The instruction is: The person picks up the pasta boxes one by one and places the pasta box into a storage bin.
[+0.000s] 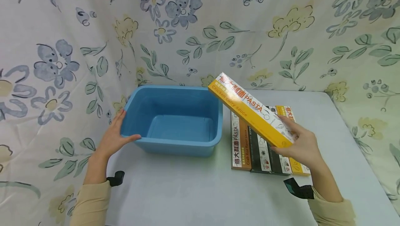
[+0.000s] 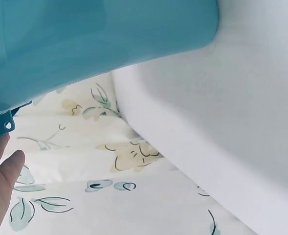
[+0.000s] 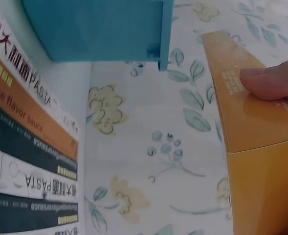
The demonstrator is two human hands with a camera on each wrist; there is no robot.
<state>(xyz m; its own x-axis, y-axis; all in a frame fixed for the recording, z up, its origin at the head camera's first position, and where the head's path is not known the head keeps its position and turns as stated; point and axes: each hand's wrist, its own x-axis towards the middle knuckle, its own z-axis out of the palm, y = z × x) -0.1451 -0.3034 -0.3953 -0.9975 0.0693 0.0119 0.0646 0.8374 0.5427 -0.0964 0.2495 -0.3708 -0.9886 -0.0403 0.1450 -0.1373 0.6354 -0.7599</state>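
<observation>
My right hand (image 1: 301,146) grips one end of a long yellow and white pasta box (image 1: 250,109), labelled chicken curry sauce. The box is raised and tilted, its far end by the right rim of a blue plastic tub (image 1: 179,145). In the right wrist view the thumb (image 3: 271,82) presses on the yellow side of the box. At the tub's left front corner, my left hand (image 1: 114,135) rests against the rim with thumb and fingers spread. Beneath the held box, several more pasta boxes (image 1: 240,146) lie side by side, partly covered from the head view.
The tub stands on a white table (image 1: 187,187), and its floor shows bare. A flowered cloth (image 1: 200,35) hangs behind the table and along its left side. The table's right edge (image 1: 359,149) slants toward the front.
</observation>
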